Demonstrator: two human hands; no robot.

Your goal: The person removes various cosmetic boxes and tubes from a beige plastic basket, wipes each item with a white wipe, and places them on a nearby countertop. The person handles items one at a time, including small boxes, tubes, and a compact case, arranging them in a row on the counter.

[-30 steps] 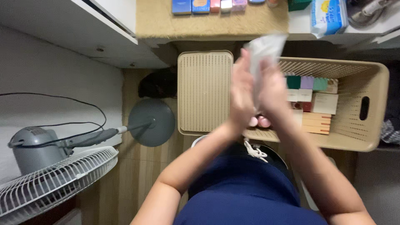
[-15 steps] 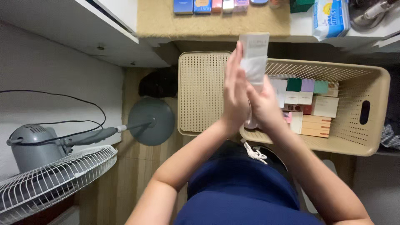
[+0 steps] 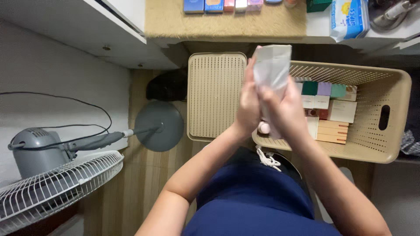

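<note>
Left hand [image 3: 248, 102]: pressed flat on the left side of the white packet [image 3: 273, 65]; the grip is closed on it.
Right hand [image 3: 286, 109]: wrapped around the packet's lower right side; this grip is closed on the packet too.
Packet: held up in the air between both hands, above the left end of the basket [image 3: 385, 150], at about 12 o'clock from the person's body. It touches nothing but the hands.
Basket: one tan basket with holes, on the floor at 1 o'clock. Small boxes [image 3: 334, 109] sit inside in rows, green, purple, white, red and orange. I count about ten, but the hands hide some.
Lid [image 3: 214, 94]: one tan lid with dots, lying flat just beside the basket at 11 o'clock.
Fan [image 3: 57, 175]: one grey fan with a white cage, at 9 o'clock. Its round base [image 3: 159, 124] is near the lid.
Table [image 3: 227, 22]: at 12 o'clock, with a tan mat. About six small boxes [image 3: 205, 5] stand along the far edge, and one pack of wipes [image 3: 348, 17] is at 2 o'clock.
What could go wrong: I think the packet could slip if the palms open, since only flat hands squeeze it. It would likely drop into the basket and knock the neat boxes crooked. A hard squeeze could also crush or tear it.
</note>
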